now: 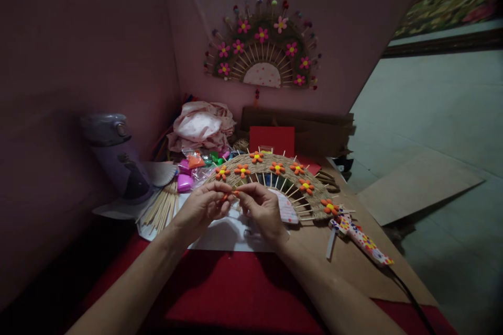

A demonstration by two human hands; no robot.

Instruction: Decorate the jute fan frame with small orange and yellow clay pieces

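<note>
Both my hands meet above the table's middle. My left hand (202, 205) and my right hand (262, 208) pinch a small orange piece (230, 196) between their fingertips. Just behind them lies a half-round woven fan craft (314, 200) with stick spokes and several orange flowers with yellow centres. A white sheet (231, 234) lies under my hands.
A finished fan with pink flowers (264, 47) hangs on the pink wall. At left stand a lilac bottle (118, 154) and a bundle of wooden sticks (161, 209). Bags of coloured clay (196, 165), pink cloth (200, 126), a red card (272, 139) and a dotted glue gun (363, 238) surround the craft.
</note>
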